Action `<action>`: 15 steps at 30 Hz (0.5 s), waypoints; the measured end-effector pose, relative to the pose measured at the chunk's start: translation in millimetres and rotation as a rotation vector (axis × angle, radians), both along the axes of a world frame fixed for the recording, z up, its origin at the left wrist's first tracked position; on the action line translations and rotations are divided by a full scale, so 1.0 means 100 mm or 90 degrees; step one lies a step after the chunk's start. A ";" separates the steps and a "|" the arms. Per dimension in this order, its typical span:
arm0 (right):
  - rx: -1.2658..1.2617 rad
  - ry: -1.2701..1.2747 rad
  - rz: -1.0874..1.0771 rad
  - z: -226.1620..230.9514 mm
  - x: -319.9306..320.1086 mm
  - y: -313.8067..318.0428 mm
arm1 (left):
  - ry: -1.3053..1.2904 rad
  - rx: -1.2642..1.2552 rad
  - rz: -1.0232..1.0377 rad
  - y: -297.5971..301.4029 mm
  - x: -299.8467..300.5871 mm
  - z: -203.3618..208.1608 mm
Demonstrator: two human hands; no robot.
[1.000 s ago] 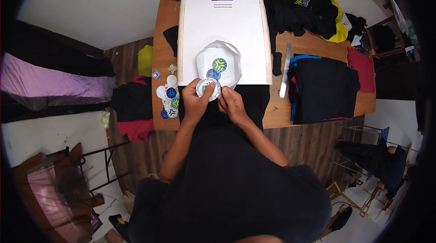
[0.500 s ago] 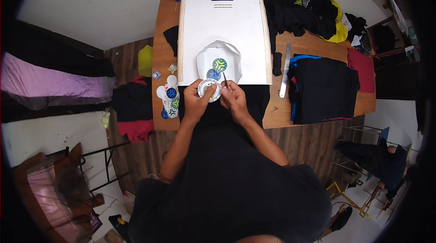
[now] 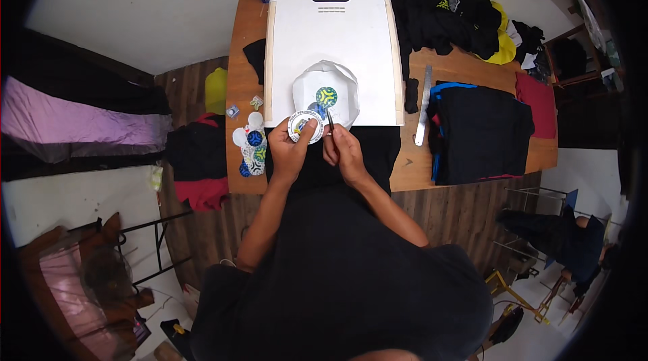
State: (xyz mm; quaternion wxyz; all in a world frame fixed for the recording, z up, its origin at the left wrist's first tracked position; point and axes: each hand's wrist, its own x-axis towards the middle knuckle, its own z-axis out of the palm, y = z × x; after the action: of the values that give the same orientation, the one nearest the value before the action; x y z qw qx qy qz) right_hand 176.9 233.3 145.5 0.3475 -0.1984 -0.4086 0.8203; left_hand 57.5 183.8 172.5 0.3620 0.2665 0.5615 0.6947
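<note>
Here, from the head view, the left hand [image 3: 289, 148] pinches a round sticker [image 3: 305, 126] at the white board's [image 3: 331, 44] near edge, while the right hand [image 3: 345, 152] closes on a thin dark tool [image 3: 330, 119]. Peeling or trimming seems underway; next needs a steady tip along the sticker's rim.

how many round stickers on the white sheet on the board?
2 visible: a green-yellow sticker mid white sheet, a blue sticker below it; the left hand may hide more.
</note>
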 end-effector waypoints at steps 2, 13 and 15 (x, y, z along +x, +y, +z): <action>0.019 -0.018 0.005 -0.02 0.01 0.00 | -0.003 -0.051 -0.015 0.01 -0.01 0.01; 0.001 0.044 0.025 -0.20 0.00 -0.05 | 0.021 0.006 -0.002 0.01 0.01 -0.01; -0.019 -0.007 0.027 -0.20 0.00 -0.06 | 0.015 0.004 0.000 0.02 0.01 -0.02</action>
State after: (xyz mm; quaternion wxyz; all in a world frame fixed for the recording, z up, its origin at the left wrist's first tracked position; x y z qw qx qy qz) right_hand 177.1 227.8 125.6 0.3251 -0.1991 -0.4023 0.8324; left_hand 58.3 185.3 170.7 0.3544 0.2760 0.5633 0.6935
